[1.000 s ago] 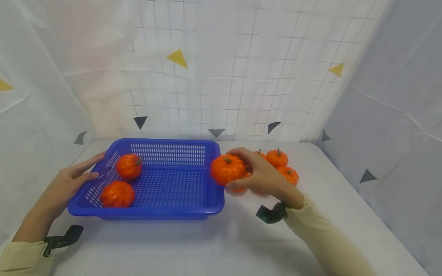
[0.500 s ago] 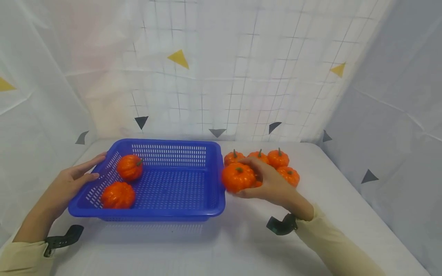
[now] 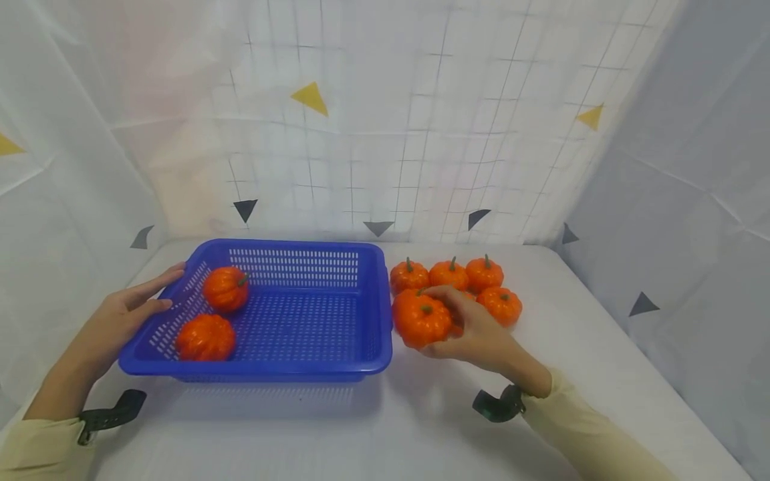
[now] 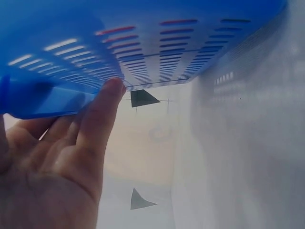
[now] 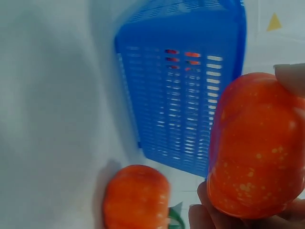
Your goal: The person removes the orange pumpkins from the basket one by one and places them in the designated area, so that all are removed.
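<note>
On the white-draped desk (image 3: 385, 427) seen from the head view, the right hand (image 3: 475, 331) grips a pumpkin (image 3: 421, 319) just beside the basket (image 3: 367, 364) and tight against the other five (image 3: 448, 274), so it could knock them rolling; the left hand (image 3: 120, 317) lies flat-fingered against the basket's left rim. The left wrist view shows only straight fingers (image 4: 102, 119) touching the basket's underside (image 4: 157, 43), the load unseen. In the right wrist view the held pumpkin (image 5: 257, 148) hides most of the fingers, so the grip's firmness cannot be told, and a slip would send it rolling.

A white grid-patterned curtain (image 3: 385, 133) with yellow and dark triangles surrounds a white-covered table (image 3: 385, 427).
</note>
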### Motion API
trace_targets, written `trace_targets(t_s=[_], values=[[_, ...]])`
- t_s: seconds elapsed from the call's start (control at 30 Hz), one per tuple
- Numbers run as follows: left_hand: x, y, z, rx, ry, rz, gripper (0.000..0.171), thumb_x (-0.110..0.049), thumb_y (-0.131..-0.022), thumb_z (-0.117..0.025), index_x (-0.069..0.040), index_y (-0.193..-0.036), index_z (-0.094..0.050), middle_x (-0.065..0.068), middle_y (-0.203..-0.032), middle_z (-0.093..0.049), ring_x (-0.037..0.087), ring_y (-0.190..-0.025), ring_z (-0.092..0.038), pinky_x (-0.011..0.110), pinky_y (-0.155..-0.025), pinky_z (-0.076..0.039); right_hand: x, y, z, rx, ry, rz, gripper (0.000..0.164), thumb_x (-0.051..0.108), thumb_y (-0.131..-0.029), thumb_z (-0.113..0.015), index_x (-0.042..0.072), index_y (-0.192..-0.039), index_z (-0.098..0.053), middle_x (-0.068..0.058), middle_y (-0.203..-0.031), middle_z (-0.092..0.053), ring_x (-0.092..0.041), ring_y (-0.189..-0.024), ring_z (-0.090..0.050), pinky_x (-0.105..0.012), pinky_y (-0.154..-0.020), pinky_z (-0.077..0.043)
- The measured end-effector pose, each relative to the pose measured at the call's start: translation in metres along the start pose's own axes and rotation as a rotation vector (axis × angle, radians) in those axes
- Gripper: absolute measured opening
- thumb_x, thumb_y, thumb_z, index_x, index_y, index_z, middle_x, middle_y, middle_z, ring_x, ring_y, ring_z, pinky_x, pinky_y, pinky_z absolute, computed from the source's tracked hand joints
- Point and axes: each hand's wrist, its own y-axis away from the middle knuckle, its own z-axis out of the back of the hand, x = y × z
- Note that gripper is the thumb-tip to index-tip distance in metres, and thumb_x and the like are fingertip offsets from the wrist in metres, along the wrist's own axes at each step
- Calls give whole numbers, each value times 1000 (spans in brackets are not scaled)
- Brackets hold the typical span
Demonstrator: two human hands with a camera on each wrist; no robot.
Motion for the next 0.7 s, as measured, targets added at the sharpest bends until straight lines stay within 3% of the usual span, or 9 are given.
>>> trace_targets(t_s=[0.33, 0.7], values=[[1, 1, -2, -10, -10, -9, 54, -29, -111, -52, -24, -163, -38, -5, -168, -30, 53, -151, -8, 87, -104, -9, -21, 5, -10, 18, -15, 6, 73, 22, -78, -89, 13, -143, -56, -5, -139, -60, -30, -128, -57, -56, -106, -48], [-1, 1, -2, -13, -16, -8, 55, -29, -110, -53, -24, -163, -37, -5, -168, -30, 53, -152, -8, 87, -105, -9, -38, 8, -21, 18, 41, 48, 70, 15, -77, -82, 9, -141, -54, -6, -134, -64, -29, -123, -59, -56, -107, -46]])
